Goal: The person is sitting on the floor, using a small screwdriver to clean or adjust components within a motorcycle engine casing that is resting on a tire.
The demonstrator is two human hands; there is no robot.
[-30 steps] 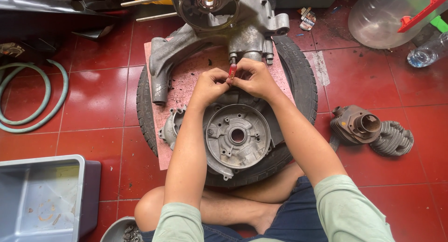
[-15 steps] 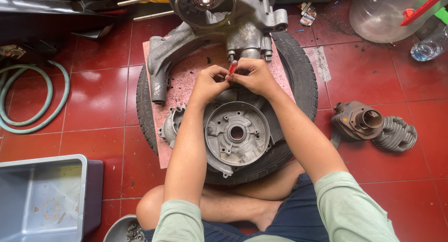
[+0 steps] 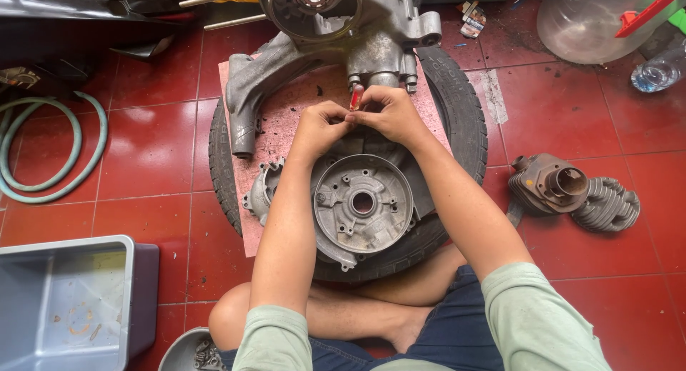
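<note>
My left hand (image 3: pixel 323 124) and my right hand (image 3: pixel 387 114) meet fingertip to fingertip over a grey metal engine casing (image 3: pixel 343 28). Between the fingers a small red part (image 3: pixel 355 97) sticks up; both hands pinch it. Just below the hands lies a round grey metal hub plate (image 3: pixel 364 203) with a centre hole. The casing and plate rest on a pink board (image 3: pixel 286 99) laid over a black tyre (image 3: pixel 461 114) on the red tiled floor.
A finned cylinder and head (image 3: pixel 572 192) lie on the floor to the right. A grey plastic tub (image 3: pixel 68 307) stands at the lower left, a green hose (image 3: pixel 50 153) at the left. A clear jug (image 3: pixel 593 17) and a bottle (image 3: pixel 657 72) sit at the top right.
The hands stay together on the red part with only slight finger movement. The view has drifted a little.
</note>
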